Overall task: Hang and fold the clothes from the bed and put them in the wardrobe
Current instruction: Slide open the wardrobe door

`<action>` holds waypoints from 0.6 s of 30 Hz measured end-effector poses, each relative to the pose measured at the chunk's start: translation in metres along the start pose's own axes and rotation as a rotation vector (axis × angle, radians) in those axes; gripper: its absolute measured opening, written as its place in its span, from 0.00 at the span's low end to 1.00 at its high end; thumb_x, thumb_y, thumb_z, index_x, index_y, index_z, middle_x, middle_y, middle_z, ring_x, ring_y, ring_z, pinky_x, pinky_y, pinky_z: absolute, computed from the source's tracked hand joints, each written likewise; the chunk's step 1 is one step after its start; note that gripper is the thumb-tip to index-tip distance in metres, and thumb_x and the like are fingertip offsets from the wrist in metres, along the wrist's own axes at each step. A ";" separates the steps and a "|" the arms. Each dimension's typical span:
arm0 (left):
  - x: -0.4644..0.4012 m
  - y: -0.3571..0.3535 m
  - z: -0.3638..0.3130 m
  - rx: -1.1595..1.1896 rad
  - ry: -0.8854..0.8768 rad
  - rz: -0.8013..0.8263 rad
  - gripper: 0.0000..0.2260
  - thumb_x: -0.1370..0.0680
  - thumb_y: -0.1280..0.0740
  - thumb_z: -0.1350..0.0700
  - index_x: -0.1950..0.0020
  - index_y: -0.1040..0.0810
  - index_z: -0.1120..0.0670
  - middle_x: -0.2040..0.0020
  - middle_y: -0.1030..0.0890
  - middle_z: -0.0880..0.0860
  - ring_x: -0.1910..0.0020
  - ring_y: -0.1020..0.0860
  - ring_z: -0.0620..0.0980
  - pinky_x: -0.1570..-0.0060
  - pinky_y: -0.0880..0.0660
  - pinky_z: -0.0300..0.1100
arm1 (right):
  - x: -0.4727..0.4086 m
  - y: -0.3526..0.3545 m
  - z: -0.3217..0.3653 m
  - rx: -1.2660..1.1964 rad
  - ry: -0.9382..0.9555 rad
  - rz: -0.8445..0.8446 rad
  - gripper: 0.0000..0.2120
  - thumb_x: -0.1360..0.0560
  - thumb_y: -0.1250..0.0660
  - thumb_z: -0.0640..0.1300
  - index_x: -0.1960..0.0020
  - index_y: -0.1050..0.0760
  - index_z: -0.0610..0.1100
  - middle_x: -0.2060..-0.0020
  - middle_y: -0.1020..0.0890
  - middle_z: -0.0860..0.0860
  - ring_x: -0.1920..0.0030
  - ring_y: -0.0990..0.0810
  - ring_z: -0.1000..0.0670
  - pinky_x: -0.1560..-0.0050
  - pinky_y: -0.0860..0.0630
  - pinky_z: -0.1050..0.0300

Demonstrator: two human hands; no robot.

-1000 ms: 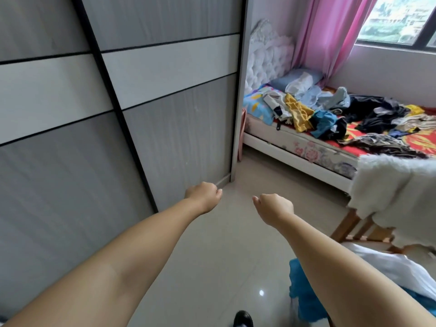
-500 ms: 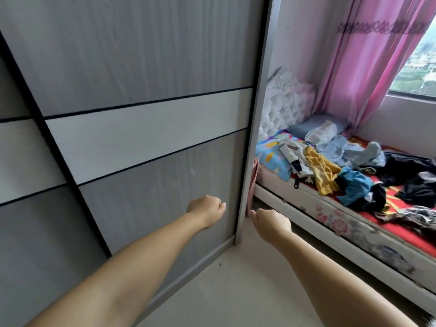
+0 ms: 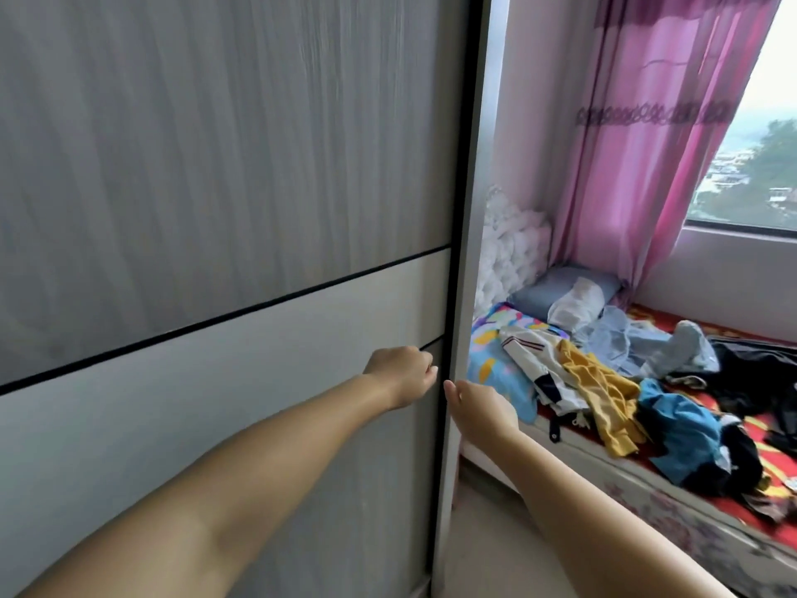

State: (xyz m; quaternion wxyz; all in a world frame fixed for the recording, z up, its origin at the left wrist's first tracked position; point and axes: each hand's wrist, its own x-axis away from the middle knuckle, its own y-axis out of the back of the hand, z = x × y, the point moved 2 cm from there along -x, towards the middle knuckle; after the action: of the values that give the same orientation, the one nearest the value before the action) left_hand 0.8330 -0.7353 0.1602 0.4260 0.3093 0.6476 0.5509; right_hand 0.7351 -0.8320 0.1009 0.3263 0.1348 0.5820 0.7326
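Observation:
The grey wardrobe's sliding door fills the left of the head view and stands closed. My left hand is curled in front of the door's right edge, its fingertips at the dark edge strip. My right hand reaches to the wardrobe's pale side frame, fingers curled, thumb up by the edge; a grip cannot be made out. On the bed at the right lies a heap of clothes: a white striped top, a yellow garment, a blue one, black ones.
A white tufted headboard and a blue-grey pillow sit behind the wardrobe's side. A pink curtain hangs by the window. Pale floor runs between wardrobe and bed.
I have stepped closer to the wardrobe and looked up. Both hands have moved up and forward to the door's right edge; the chair and floor items have left the view.

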 end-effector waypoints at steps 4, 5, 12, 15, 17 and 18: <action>-0.073 0.011 0.012 -0.213 -0.169 -0.036 0.14 0.18 0.46 0.51 0.41 0.26 0.56 0.41 0.24 0.56 0.40 0.27 0.57 0.49 0.32 0.46 | -0.060 -0.001 0.008 -0.275 -0.085 -0.013 0.17 0.18 0.49 0.51 0.36 0.31 0.44 0.40 0.24 0.43 0.39 0.26 0.41 0.45 0.30 0.51; -0.088 0.010 0.014 -0.317 -0.226 -0.030 0.14 0.18 0.46 0.52 0.40 0.26 0.56 0.40 0.25 0.56 0.39 0.28 0.57 0.46 0.32 0.47 | -0.072 -0.005 0.011 -0.351 -0.096 -0.005 0.18 0.18 0.48 0.52 0.32 0.34 0.44 0.37 0.27 0.42 0.37 0.28 0.41 0.40 0.31 0.49; -0.181 0.008 0.033 -0.908 -0.483 -0.016 0.18 0.18 0.47 0.56 0.28 0.36 0.59 0.26 0.38 0.61 0.27 0.41 0.59 0.28 0.54 0.62 | -0.169 -0.025 0.028 -0.850 -0.201 -0.063 0.30 0.18 0.45 0.49 0.22 0.53 0.44 0.24 0.49 0.40 0.25 0.43 0.41 0.26 0.44 0.49; -0.213 0.005 0.033 -0.980 -0.453 0.006 0.21 0.16 0.52 0.54 0.24 0.43 0.59 0.23 0.45 0.61 0.24 0.48 0.60 0.29 0.59 0.65 | -0.202 -0.033 0.030 -0.924 -0.268 -0.143 0.29 0.18 0.46 0.46 0.22 0.54 0.43 0.26 0.45 0.37 0.27 0.42 0.39 0.27 0.44 0.50; -0.226 0.002 0.032 -1.048 -0.442 0.014 0.22 0.16 0.52 0.52 0.23 0.44 0.58 0.23 0.45 0.60 0.23 0.50 0.60 0.31 0.62 0.66 | -0.215 -0.041 0.034 -0.955 -0.311 -0.167 0.27 0.17 0.49 0.46 0.21 0.55 0.44 0.26 0.45 0.38 0.27 0.42 0.39 0.27 0.44 0.50; -0.231 0.000 0.031 -1.086 -0.442 0.020 0.22 0.16 0.52 0.52 0.23 0.44 0.58 0.23 0.45 0.59 0.23 0.51 0.60 0.32 0.64 0.66 | -0.219 -0.046 0.035 -0.975 -0.327 -0.172 0.27 0.17 0.50 0.47 0.21 0.55 0.45 0.25 0.46 0.39 0.26 0.43 0.39 0.27 0.45 0.49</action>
State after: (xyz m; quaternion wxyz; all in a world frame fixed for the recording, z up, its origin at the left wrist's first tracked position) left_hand 0.9634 -0.9225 0.2076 0.6433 0.1603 0.1651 0.7302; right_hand 0.9346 -0.9395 0.1080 0.4967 0.0314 0.1237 0.8585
